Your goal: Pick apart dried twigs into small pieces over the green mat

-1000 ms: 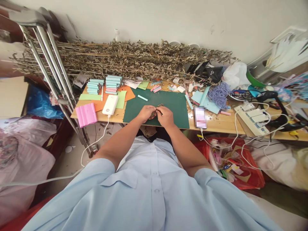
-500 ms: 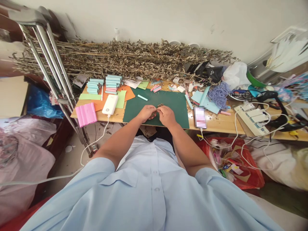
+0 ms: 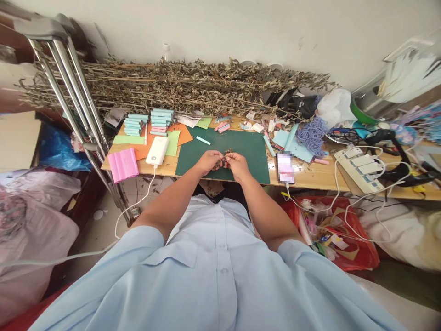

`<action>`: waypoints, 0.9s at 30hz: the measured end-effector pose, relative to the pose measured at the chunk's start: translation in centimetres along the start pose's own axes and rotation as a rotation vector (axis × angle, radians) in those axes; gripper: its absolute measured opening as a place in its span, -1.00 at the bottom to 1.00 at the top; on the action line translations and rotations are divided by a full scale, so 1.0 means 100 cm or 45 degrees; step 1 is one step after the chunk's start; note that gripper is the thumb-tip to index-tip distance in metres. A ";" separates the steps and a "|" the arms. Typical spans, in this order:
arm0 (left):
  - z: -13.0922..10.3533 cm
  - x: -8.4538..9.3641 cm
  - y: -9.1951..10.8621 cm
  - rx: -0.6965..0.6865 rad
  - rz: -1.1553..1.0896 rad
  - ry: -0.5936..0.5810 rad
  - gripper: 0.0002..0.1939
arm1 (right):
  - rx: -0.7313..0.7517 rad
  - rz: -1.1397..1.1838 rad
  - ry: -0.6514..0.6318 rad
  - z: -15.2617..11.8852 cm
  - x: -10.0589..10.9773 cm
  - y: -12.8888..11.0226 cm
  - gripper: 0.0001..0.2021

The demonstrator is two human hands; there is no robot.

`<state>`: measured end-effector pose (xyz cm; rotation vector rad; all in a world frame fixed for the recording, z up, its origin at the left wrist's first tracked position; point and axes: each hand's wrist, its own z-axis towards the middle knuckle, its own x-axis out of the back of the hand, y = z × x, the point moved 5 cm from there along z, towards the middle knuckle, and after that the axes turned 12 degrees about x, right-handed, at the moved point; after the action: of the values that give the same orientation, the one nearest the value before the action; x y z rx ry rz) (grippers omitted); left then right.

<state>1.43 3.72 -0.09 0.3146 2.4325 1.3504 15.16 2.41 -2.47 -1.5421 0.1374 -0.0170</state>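
Over the dark green mat [image 3: 193, 158], my left hand [image 3: 209, 162] and my right hand [image 3: 238, 165] work close together with bent fingers. Dried brown plant leaves [image 3: 225, 157] are pinched between the fingertips of both hands, and some show behind and between them. Fine detail of the leaves is too small to make out. Beyond my left hand, a light blue paper roll [image 3: 203, 140] lies alone on the mat.
Dried stalks [image 3: 193, 87] lie along the wall. Stacked paper rolls [image 3: 161, 117], a white power bank [image 3: 157, 150] and pink paper [image 3: 123, 164] sit at left. At right are a phone [image 3: 285, 168], purple yarn [image 3: 312, 138] and a power strip [image 3: 358, 170]. Crutches [image 3: 72, 87] stand left.
My hands have moved slightly apart at the fingertips, and more of the dried leaves shows between them. The right hand has shifted a little right. The view has tilted slightly.
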 end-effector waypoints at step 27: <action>0.010 0.000 -0.005 -0.007 0.041 0.046 -0.81 | 0.889 -1.114 -0.090 -0.012 -0.005 -0.040 -0.81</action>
<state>1.81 4.25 -1.01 0.3324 2.4627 1.3878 14.85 1.10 1.58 -0.8028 -0.5563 -0.6363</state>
